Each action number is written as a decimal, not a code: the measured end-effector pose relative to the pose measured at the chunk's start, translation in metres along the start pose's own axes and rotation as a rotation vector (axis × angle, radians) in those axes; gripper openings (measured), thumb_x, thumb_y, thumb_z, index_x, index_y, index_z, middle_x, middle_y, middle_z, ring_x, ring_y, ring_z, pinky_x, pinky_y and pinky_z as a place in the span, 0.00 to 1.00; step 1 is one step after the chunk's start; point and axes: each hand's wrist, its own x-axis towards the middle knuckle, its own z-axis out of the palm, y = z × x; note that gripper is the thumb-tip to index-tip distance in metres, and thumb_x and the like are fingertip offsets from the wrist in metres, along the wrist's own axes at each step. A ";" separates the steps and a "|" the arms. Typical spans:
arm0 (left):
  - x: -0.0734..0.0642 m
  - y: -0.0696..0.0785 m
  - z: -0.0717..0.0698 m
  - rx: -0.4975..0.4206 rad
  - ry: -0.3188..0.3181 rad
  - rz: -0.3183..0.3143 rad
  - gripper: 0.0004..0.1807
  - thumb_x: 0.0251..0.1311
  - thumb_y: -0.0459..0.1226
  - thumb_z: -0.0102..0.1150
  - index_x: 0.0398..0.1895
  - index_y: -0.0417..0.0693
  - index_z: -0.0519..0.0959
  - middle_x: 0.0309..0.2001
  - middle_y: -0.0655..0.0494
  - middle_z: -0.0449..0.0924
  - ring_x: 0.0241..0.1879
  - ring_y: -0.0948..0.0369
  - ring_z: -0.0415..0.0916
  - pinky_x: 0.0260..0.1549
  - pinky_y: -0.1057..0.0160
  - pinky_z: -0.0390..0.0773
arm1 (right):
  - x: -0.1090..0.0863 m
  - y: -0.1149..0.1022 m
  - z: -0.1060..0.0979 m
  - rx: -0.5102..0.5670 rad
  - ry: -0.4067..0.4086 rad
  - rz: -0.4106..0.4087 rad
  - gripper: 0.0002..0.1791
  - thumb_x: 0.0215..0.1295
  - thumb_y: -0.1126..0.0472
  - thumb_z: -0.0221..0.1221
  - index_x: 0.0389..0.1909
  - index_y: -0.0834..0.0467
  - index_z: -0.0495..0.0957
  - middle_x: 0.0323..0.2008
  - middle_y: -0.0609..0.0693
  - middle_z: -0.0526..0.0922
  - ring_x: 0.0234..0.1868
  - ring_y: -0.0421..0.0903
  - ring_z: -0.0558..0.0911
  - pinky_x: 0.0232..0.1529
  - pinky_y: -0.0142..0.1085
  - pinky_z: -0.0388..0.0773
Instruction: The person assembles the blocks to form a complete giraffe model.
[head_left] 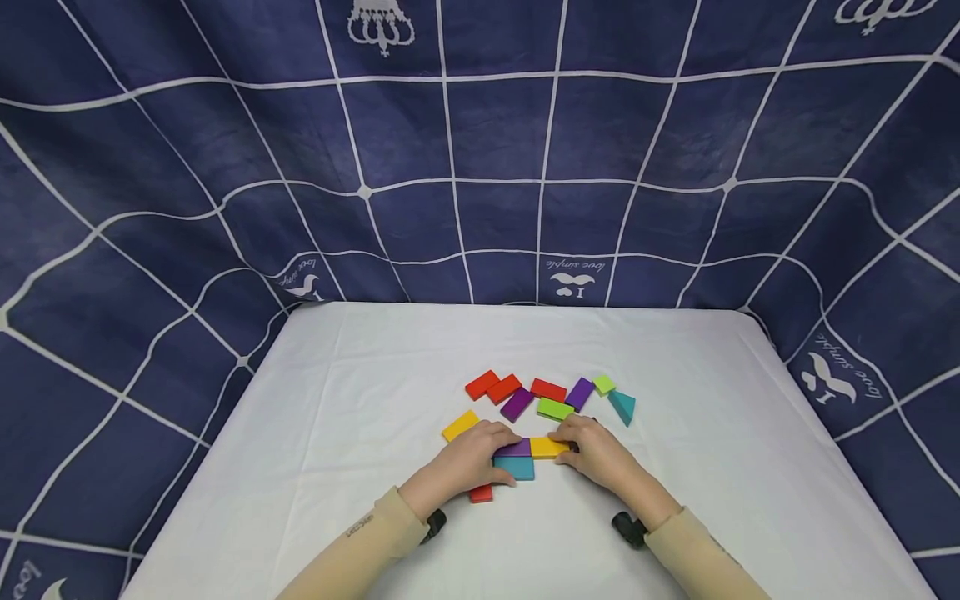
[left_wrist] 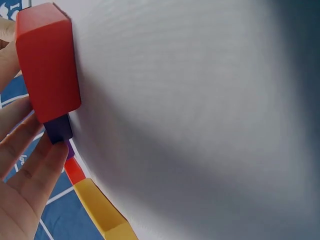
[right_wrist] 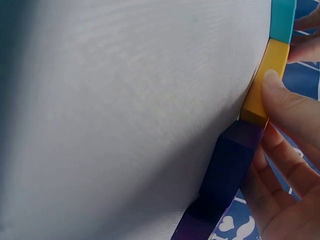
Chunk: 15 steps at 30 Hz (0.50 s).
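Note:
In the head view my left hand spans a purple block and a teal block lying against each other. Its fingers are at the purple block's far edge and its thumb at the teal block's near side. My right hand pinches a yellow block that meets the purple one end to end. The right wrist view shows the right thumb on that yellow block, with a dark navy block beside it. A red block, partly hidden, lies below the left hand; it looms close in the left wrist view.
Another yellow block lies behind the left hand. Farther back are red blocks, purple blocks, green blocks and a teal triangle. Everything lies on a white-covered table, with blue checked curtains around it.

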 end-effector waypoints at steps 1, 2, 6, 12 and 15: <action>0.000 0.000 0.000 0.004 0.002 0.004 0.34 0.50 0.53 0.73 0.61 0.51 0.79 0.56 0.58 0.80 0.55 0.60 0.75 0.57 0.65 0.78 | 0.000 0.000 0.000 -0.001 0.000 0.004 0.18 0.53 0.62 0.72 0.47 0.58 0.87 0.38 0.44 0.82 0.44 0.43 0.80 0.54 0.40 0.81; 0.000 0.000 0.000 0.010 0.003 0.007 0.34 0.50 0.52 0.73 0.61 0.50 0.79 0.56 0.58 0.80 0.55 0.60 0.75 0.57 0.65 0.77 | 0.000 -0.001 0.000 -0.002 0.000 0.007 0.18 0.53 0.62 0.72 0.46 0.57 0.87 0.38 0.44 0.82 0.44 0.43 0.80 0.54 0.40 0.81; 0.000 0.000 0.001 0.028 0.003 0.018 0.35 0.50 0.52 0.73 0.62 0.50 0.78 0.56 0.57 0.80 0.55 0.59 0.75 0.57 0.65 0.78 | 0.000 -0.001 0.000 0.003 0.001 0.024 0.18 0.53 0.62 0.73 0.46 0.57 0.87 0.38 0.44 0.83 0.45 0.44 0.80 0.55 0.41 0.80; -0.002 0.001 -0.001 0.034 -0.001 0.023 0.35 0.52 0.53 0.72 0.63 0.50 0.77 0.57 0.56 0.79 0.56 0.59 0.74 0.57 0.65 0.78 | 0.000 -0.002 0.000 0.009 -0.003 0.030 0.17 0.53 0.62 0.72 0.46 0.57 0.87 0.39 0.44 0.83 0.45 0.44 0.80 0.55 0.41 0.80; -0.003 0.001 -0.001 0.038 -0.001 0.025 0.35 0.52 0.53 0.71 0.63 0.50 0.77 0.57 0.56 0.78 0.56 0.59 0.74 0.58 0.65 0.77 | 0.000 -0.002 0.000 0.008 -0.002 0.028 0.17 0.53 0.62 0.72 0.46 0.57 0.87 0.39 0.44 0.83 0.45 0.44 0.80 0.55 0.41 0.80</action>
